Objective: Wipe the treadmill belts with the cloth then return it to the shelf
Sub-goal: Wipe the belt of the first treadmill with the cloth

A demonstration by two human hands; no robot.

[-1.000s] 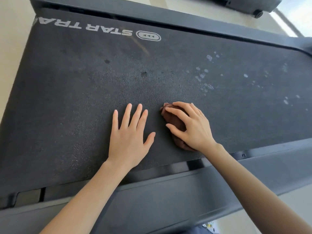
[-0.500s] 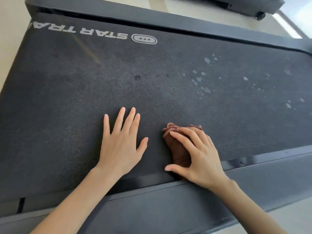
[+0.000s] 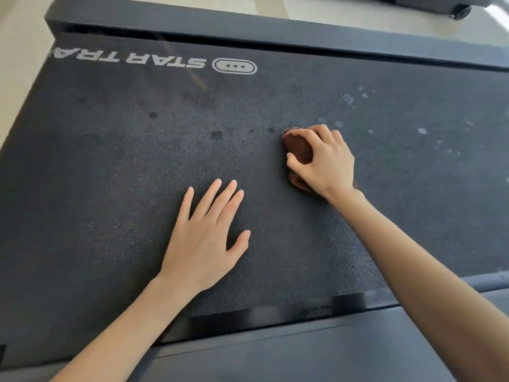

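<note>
My left hand (image 3: 203, 238) lies flat on the belt (image 3: 110, 175), fingers straight and slightly spread, thumb out to the side, holding nothing. My right hand (image 3: 327, 164), farther out on the belt and to the right, grips the cloth (image 3: 298, 150): the fingers curl over its top and the thumb pinches its near side. The cloth, a brown wad, rests on the belt under that palm; only its left edge and a bit near the wrist show. Pale spots (image 3: 347, 99) dot the belt just beyond and right of the cloth; dark spots (image 3: 216, 134) lie to its left. White lettering (image 3: 154, 60) and an oval logo (image 3: 234, 66) run along the far edge, upside down to me. A near rail (image 3: 330, 354) and a far rail (image 3: 248, 26) border the belt.
</note>
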